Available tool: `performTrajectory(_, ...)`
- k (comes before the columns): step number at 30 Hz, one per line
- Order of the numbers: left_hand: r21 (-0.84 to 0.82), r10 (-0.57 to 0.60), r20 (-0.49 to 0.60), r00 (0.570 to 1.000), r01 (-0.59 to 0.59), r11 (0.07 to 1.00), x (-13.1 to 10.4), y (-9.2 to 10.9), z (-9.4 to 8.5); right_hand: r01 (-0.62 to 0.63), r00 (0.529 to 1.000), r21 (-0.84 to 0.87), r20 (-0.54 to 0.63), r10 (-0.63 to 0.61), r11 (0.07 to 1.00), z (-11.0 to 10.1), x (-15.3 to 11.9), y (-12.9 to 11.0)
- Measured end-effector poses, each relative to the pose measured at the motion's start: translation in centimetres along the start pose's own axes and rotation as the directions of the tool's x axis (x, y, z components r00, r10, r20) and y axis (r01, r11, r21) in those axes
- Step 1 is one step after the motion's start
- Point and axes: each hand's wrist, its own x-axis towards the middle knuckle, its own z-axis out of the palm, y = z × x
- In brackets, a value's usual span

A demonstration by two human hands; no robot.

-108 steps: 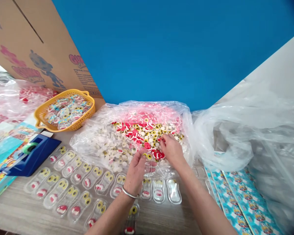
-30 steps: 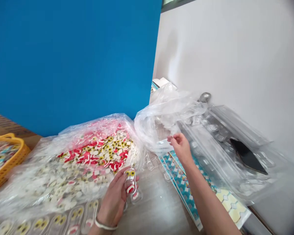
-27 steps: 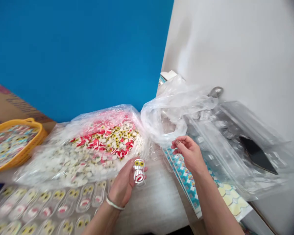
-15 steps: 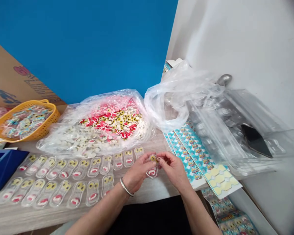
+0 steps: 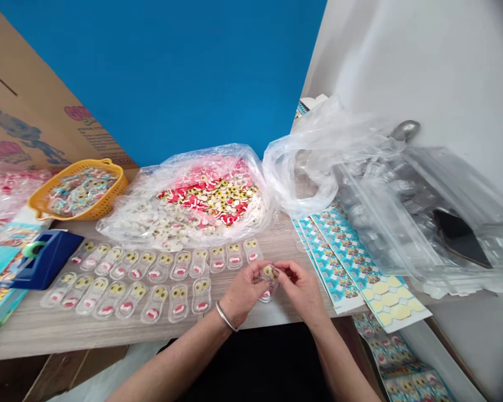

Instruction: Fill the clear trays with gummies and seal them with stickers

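My left hand (image 5: 245,295) is closed around a small clear plastic blister shell (image 5: 267,296) with a yellow eye piece and a red-and-white mouth piece in it. The fingers of my right hand (image 5: 299,287) pinch together at the shell's upper right edge; anything small between the fingertips is too hidden to make out. On the table to the left lie two rows of similar filled shells (image 5: 179,301). Behind them an open clear bag (image 5: 129,223) holds a heap of loose eye and mouth pieces (image 5: 218,198).
A yellow basket (image 5: 119,187) of packed pieces and a blue tape dispenser (image 5: 62,259) stand at the left. Printed sticker sheets (image 5: 339,262) lie to my right, beside a clear bag of empty shells (image 5: 385,206) with a black phone-like slab (image 5: 461,237) on it. A cardboard box (image 5: 46,72) stands behind.
The view has shifted left, so the table's things appear further right. My hands stay together at the shell, with only small finger movement.
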Motion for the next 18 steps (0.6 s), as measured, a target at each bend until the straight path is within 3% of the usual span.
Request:
performTrajectory(3, -0.036, -0.01, -0.014, 1.0, 0.009, 0.999, -0.5, -0.9, -0.5, -0.113, 0.991, 0.141, 0.084, 0.102, 0.984, 0.6, -0.6, 0.8)
performTrajectory(6, -0.018, 0.008, -0.047, 0.999, -0.009, 1.0, -0.9, -1.8, -1.1, -0.15, 0.985, 0.203, 0.113, 0.129, 0.968, 1.5, -1.2, 1.7)
performTrajectory(12, 0.077, 0.082, -0.159, 0.984, -0.071, 0.995, -0.4, -2.4, -1.1, -0.266, 0.959, 0.4, 0.014, 0.284, 0.877, 3.4, -2.1, 2.4)
performTrajectory(15, 0.11, 0.098, -0.178, 0.979, -0.079, 0.991, 0.4, -2.1, -0.6, -0.236, 0.962, 0.441, -0.022, 0.273, 0.866, 3.5, -2.3, 2.4)
performTrajectory(18, 0.291, 0.179, -0.225, 0.958, -0.109, 0.951, 0.8, -1.6, -0.4, -0.202, 0.97, 0.43, -0.039, 0.241, 0.88, 2.5, -1.0, 2.9)
